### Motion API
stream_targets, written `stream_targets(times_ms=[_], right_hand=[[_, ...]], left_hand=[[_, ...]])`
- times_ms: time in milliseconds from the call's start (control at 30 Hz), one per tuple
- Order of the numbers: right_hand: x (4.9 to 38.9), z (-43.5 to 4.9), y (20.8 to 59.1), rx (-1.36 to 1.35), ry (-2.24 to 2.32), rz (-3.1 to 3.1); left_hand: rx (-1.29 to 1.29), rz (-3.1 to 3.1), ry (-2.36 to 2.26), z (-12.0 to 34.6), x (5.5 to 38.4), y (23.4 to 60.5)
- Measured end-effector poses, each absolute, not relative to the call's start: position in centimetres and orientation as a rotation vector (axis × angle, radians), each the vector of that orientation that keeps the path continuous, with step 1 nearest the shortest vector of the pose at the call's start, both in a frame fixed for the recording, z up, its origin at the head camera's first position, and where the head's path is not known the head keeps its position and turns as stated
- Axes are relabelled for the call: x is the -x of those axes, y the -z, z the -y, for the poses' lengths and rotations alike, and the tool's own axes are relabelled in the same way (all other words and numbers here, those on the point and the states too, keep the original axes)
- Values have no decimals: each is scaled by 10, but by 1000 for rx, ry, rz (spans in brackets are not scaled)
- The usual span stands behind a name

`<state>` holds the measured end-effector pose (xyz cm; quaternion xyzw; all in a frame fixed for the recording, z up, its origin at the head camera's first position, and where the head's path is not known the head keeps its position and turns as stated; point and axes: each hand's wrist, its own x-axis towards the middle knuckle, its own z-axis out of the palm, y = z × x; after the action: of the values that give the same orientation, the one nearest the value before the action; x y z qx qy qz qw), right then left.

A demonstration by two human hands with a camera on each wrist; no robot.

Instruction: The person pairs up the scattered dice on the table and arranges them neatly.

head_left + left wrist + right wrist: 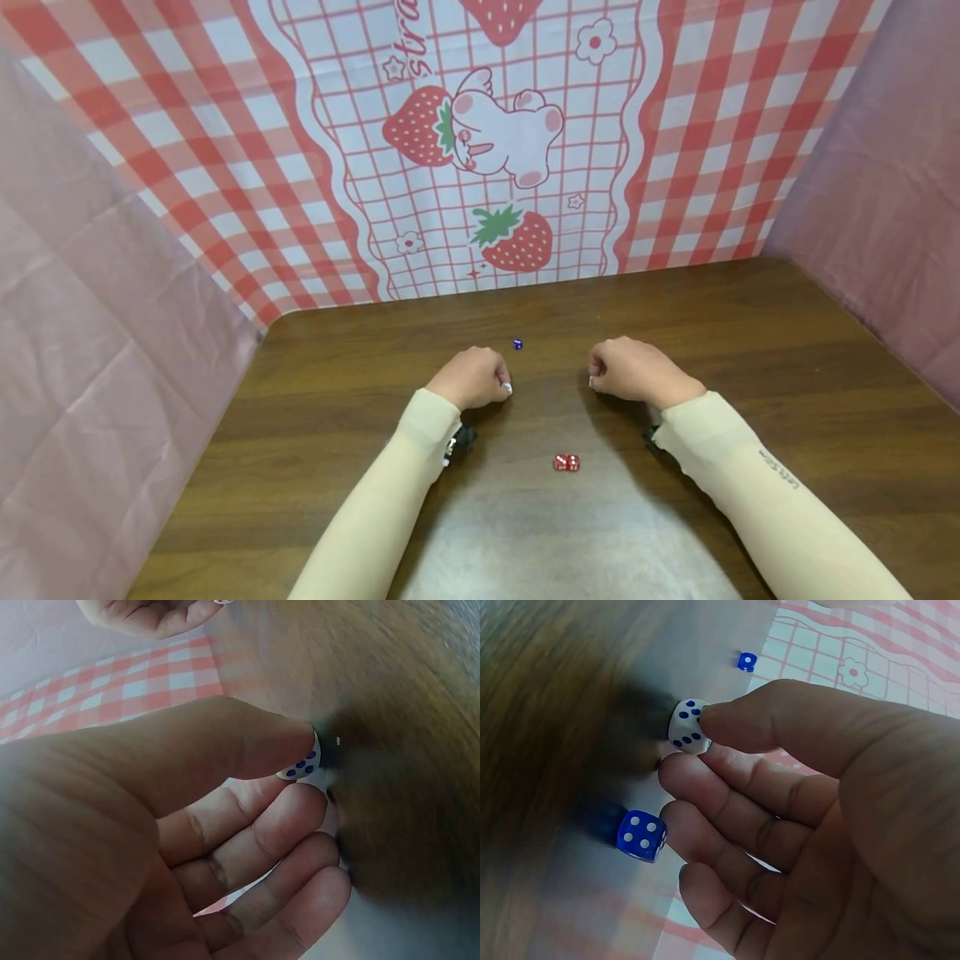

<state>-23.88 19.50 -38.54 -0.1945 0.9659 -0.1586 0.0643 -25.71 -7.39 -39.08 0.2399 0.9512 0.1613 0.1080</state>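
My left hand is low over the wooden table, pinching a white die with blue pips between thumb and index finger. To its right, my right hand pinches a second white die the same way. Close by the right fingertips, a blue die sits on the table; in the head view the hand hides it. Another blue die lies farther back, just beyond the left hand. Two red dice stand side by side between the forearms, nearer to me.
The brown wooden table reaches back to a red-and-white checked cloth with strawberry prints. Pink fabric hangs at both sides. Dark wrist gear shows under the left cuff and likewise under the right.
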Motion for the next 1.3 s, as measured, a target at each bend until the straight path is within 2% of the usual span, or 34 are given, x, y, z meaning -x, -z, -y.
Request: stream_targets(times_ms=[1300], right_hand=[[233, -193, 382, 679, 469, -2907]], left_hand=[[-803, -2781, -415, 69, 253, 391]])
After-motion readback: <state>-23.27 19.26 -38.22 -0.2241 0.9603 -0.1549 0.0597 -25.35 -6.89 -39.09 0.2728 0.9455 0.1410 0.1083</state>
